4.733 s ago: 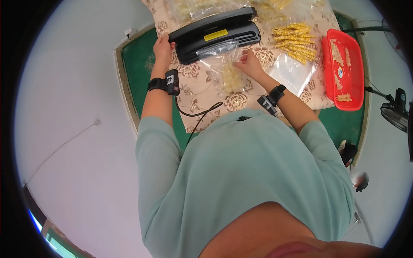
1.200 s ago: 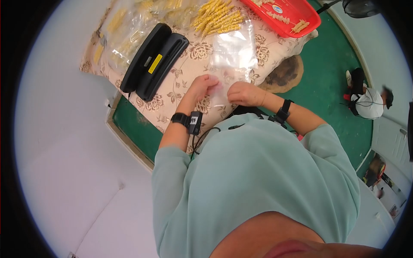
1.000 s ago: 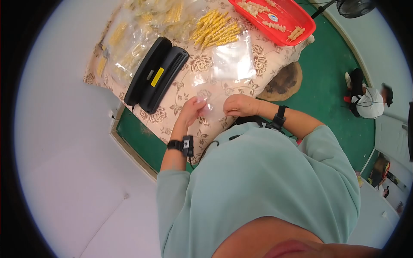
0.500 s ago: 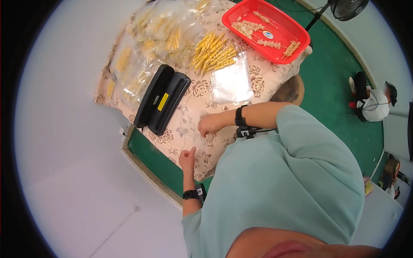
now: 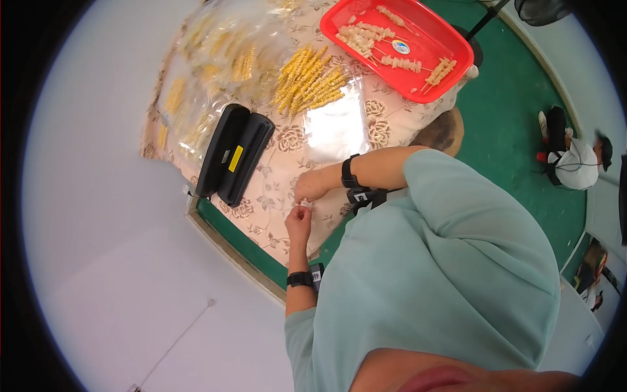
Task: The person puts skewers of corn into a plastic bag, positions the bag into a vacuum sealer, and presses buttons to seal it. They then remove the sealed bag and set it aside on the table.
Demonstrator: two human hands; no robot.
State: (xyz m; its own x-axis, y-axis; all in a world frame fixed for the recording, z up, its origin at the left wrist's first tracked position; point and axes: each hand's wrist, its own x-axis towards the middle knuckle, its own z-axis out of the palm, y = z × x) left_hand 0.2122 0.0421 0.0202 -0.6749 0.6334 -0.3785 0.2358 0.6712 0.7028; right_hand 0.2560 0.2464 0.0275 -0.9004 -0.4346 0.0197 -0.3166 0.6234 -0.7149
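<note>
My left hand (image 5: 298,224) is closed, thumb and fingertips pinched at a small pale piece (image 5: 305,204) over the flowered cloth. Right against it, my right hand (image 5: 309,186) is bent down with curled fingers at the other side of that piece; its fingertips are mostly hidden. I cannot tell what the piece is. Beyond my right hand lie flat clear plastic bags (image 5: 336,134) and a heap of yellow ridged skewers (image 5: 307,81). A black vacuum sealer (image 5: 251,153) with its lid up and a yellow label stands to the left of my hands.
A red plastic basket (image 5: 421,91) holds several pale skewers (image 5: 400,64) at the table's far right. Filled clear bags of yellow skewers (image 5: 225,55) cover the far left. The patterned tablecloth (image 5: 268,225) ends near my body. A person (image 5: 575,163) sits on the right, beside the green floor.
My hands were apart over the cloth; my left hand has moved up to meet my right. A small pale piece now shows between them. The view has shifted slightly.
</note>
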